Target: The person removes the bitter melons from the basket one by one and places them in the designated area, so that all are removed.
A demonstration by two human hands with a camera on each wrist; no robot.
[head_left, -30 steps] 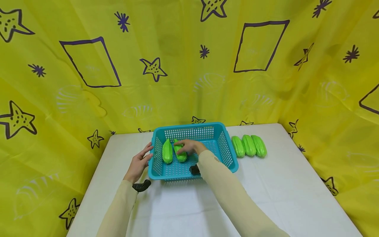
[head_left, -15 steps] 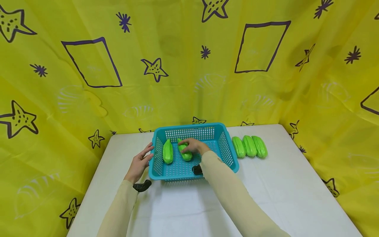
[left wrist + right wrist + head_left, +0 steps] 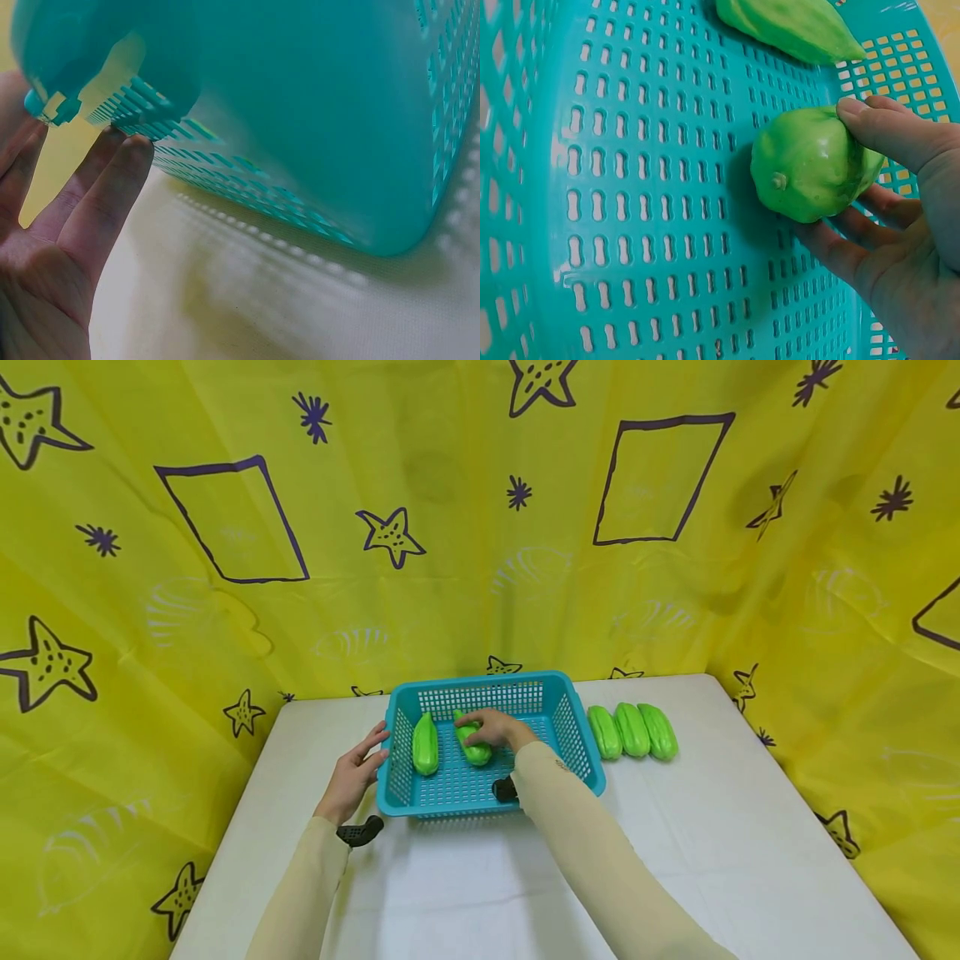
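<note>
Inside the turquoise perforated basket [image 3: 442, 810], my right hand [image 3: 497, 728] grips a glossy, ribbed green gourd [image 3: 477, 750]. In the right wrist view, the thumb lies on one side of this gourd [image 3: 802, 169] and the fingers reach round the other. Its blunt stem end faces the camera, while the hand covers part of the far end. A second green gourd [image 3: 425, 745] lies to the left in the basket, apart from the held one. At the basket's left side is my left hand [image 3: 351, 781], its extended fingers [image 3: 112, 195] touching the outer wall below the rim.
Three more green gourds [image 3: 632, 729] lie side by side on the white tabletop [image 3: 465, 893], right of the basket. A yellow patterned curtain [image 3: 450, 610] stands behind and along both sides. Black wrist mounts [image 3: 362, 832] sit below the hands.
My right hand has shifted the gripped gourd rightward inside the basket, widening its gap from the left gourd. The left hand and the basket look unmoved.
</note>
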